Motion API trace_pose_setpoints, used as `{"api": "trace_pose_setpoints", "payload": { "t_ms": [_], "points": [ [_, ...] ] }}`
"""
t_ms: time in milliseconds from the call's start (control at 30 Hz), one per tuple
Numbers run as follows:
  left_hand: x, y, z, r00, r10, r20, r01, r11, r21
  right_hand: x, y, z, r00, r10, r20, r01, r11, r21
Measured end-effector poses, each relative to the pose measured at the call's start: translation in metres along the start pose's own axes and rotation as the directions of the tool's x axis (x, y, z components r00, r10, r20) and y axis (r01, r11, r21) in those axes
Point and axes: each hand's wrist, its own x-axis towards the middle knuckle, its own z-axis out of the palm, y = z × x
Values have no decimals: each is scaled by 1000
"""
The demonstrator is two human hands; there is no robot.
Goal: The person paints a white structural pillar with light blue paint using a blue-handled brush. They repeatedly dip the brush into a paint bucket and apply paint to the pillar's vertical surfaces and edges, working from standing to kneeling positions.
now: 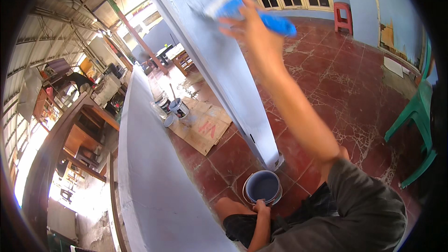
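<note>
The right hand (249,25) is raised high, its fingers wrapped tight around the blue handle of a wide paintbrush (233,5) whose bristles press flat against the pale grey-blue pillar (228,74). At the foot of that pillar, just beside its base, sits a round paint bucket (263,186) holding grey-blue paint, and the left hand (261,206) curls over the bucket's near rim, gripping it. The person crouches close, one knee just short of the bucket. Beyond the pillar, on a flattened sheet of cardboard (200,123) over the red tiled floor (336,84), stand more paint cans (178,107), one with a stick in it. A low grey wall (144,158) runs along the pillar's far side. The likeliest trouble, as I judge it, is paint dripping from the loaded brush down the forearm or onto the bare tiles, since no covering lies under the stroke. The bucket could also tip if the left hand pulls while the body leans upward.
</note>
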Motion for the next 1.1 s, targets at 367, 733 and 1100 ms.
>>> {"api": "trace_pose_setpoints", "payload": {
  "t_ms": [367, 733, 1100],
  "points": [
    [-11, 10, 14, 1000, -12, 10, 11, 999, 45, -187, 95, -224, 781, 490, -388, -543, 839, -33],
    [-31, 20, 10, 999, -17, 30, 16, 999, 44, -176, 104, -226, 780, 508, -365, -546, 838, -1],
    [-33, 18, 9, 999, -14, 45, 12, 998, 57, -129, 65, -173, 934, 324, -150, -326, 945, 7]
  ]
}}
